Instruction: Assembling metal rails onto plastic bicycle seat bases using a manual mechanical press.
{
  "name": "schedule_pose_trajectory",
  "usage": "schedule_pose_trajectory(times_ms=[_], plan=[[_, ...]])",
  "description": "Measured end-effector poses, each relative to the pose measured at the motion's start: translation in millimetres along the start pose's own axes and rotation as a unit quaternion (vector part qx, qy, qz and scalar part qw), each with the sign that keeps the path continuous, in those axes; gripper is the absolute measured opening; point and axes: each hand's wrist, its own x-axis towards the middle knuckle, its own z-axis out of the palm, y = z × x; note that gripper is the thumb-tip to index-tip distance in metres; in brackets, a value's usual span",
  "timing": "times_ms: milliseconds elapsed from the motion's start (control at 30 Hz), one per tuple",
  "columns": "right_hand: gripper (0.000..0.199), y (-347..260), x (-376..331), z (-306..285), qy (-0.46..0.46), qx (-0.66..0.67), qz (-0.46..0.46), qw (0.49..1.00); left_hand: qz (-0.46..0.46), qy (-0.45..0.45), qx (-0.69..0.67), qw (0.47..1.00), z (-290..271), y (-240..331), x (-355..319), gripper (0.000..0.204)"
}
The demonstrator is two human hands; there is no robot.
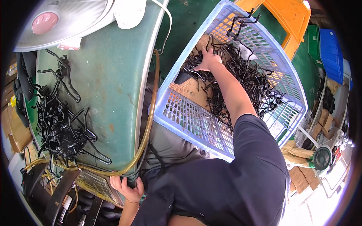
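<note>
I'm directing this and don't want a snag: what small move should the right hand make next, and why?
Probably pinch one piece and ease it up slowly: the right hand is down inside the blue plastic crate, where the black metal hooks lie tangled.

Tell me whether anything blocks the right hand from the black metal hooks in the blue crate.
Nothing visible does. The right hand is inside the rim of the blue crate, with its fingers among the black metal hooks. Whether it grips one is unclear.
</note>
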Motion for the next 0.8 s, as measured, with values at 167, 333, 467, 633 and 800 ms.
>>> schedule_pose_trajectory(times_ms=[167, 333, 467, 633, 800], plan=[[0.126, 3.9, 50.3, -0.6, -0.074, -0.012, 0.037, 0.996, -0.006, 0.000, 0.001, 1.000, 2.0, 0.2, -0.5, 0.066], [0.119, 20.1, 85.4, 5.0, -0.063, 0.027, -0.006, 0.998, -0.009, 0.005, 0.001, 1.000, 0.8, -1.1, -1.8, 0.067], [0.138, 35.8, 119.7, 9.1, -0.179, 0.031, -0.009, 0.983, -0.006, 0.005, -0.010, 1.000, 1.7, -0.8, -0.2, 0.068], [0.133, 29.3, 112.0, 10.5, -0.143, -0.002, -0.011, 0.990, -0.005, 0.005, -0.019, 1.000, 3.2, -0.3, -0.9, 0.068], [0.106, 10.4, 58.2, 13.4, -0.057, -0.048, 0.013, 0.997, -0.005, 0.010, -0.012, 1.000, 0.5, 0.0, 0.5, 0.068]])
